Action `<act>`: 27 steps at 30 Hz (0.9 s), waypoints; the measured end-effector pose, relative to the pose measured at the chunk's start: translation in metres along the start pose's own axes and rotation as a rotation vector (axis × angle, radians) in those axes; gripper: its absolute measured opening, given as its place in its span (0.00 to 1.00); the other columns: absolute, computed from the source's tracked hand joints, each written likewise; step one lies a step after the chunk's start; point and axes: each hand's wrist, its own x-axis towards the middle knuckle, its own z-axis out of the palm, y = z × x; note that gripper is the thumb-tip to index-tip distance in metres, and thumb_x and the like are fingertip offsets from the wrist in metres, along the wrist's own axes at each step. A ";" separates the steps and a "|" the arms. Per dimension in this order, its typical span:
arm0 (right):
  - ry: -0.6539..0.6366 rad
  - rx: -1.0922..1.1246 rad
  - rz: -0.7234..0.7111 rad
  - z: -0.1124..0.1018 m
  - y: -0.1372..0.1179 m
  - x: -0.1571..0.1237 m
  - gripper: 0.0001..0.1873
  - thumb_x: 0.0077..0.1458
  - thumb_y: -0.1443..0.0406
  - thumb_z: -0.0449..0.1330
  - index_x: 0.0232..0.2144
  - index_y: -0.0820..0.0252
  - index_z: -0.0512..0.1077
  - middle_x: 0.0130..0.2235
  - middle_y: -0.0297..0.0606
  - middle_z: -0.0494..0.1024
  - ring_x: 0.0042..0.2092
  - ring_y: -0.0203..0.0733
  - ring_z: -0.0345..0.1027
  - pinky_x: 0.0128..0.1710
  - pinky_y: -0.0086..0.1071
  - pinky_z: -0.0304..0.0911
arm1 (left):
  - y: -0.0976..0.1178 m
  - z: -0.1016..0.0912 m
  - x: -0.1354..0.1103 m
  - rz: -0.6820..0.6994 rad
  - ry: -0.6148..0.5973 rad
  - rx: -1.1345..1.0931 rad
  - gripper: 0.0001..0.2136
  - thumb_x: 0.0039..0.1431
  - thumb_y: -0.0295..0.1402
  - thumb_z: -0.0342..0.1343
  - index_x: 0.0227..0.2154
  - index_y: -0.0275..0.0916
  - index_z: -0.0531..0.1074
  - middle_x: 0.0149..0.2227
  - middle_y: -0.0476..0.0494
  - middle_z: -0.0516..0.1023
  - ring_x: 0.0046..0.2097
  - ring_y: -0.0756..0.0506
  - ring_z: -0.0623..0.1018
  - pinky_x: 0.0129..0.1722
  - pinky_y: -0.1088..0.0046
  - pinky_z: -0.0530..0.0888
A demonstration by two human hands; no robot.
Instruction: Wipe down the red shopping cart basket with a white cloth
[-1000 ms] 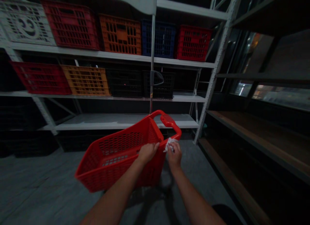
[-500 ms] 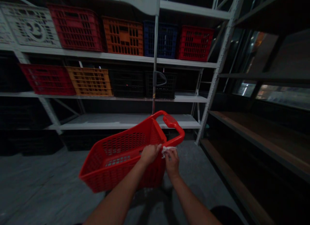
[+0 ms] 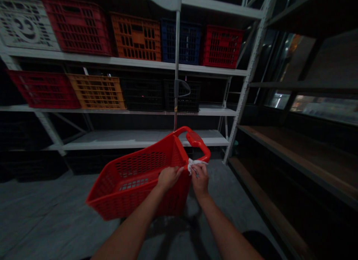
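A red plastic shopping cart (image 3: 125, 206) stands in front of me, its looped handle (image 3: 197, 140) at the right end. My left hand (image 3: 168, 177) is closed over the cart's near rim, close to the handle end. In my right hand (image 3: 200, 179) a crumpled white cloth (image 3: 195, 164) is pinched, pressed against the near base of the handle where it joins the basket. Part of the handle there is hidden by the cloth. Nothing shows inside the basket.
White metal shelving (image 3: 134, 142) spans the back and bears coloured crates, among them an orange crate (image 3: 137, 37) and a yellow crate (image 3: 97, 92). A pole with a grey grip (image 3: 182, 88) rises behind the cart. Dark shelves with a wooden board (image 3: 296, 155) line the right side.
My right hand has slid the cloth slightly upward onto the handle's base. My left hand remains on the rim. The whole view has shifted a little, so shelves and cart appear further left.
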 end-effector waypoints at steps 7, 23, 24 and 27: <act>0.194 -0.090 0.134 -0.033 0.021 0.040 0.13 0.54 0.65 0.49 0.35 0.62 0.73 0.36 0.43 0.67 0.41 0.43 0.63 0.42 0.37 0.60 | -0.005 -0.002 -0.005 0.002 -0.019 0.028 0.30 0.58 0.50 0.24 0.31 0.41 0.72 0.32 0.41 0.77 0.37 0.46 0.76 0.36 0.73 0.67; -0.976 -0.152 -0.274 -0.079 -0.008 0.120 0.13 0.47 0.73 0.52 0.31 0.58 0.75 0.35 0.37 0.77 0.40 0.39 0.69 0.42 0.32 0.61 | -0.031 -0.005 -0.033 -0.047 -0.030 0.083 0.32 0.53 0.55 0.27 0.32 0.39 0.72 0.31 0.38 0.77 0.36 0.42 0.76 0.34 0.70 0.68; -1.005 -0.178 -0.295 -0.077 -0.008 0.124 0.14 0.47 0.74 0.52 0.31 0.58 0.75 0.35 0.37 0.77 0.39 0.39 0.69 0.41 0.32 0.61 | -0.031 -0.006 -0.033 -0.043 -0.029 0.080 0.32 0.53 0.56 0.27 0.32 0.39 0.72 0.31 0.38 0.77 0.36 0.41 0.76 0.34 0.69 0.68; -1.103 -0.270 -0.303 -0.066 -0.019 0.126 0.14 0.44 0.76 0.52 0.27 0.58 0.75 0.28 0.34 0.77 0.32 0.38 0.69 0.33 0.28 0.61 | -0.029 -0.006 -0.033 -0.035 -0.026 0.074 0.33 0.53 0.56 0.27 0.32 0.39 0.72 0.31 0.36 0.77 0.36 0.40 0.76 0.34 0.68 0.68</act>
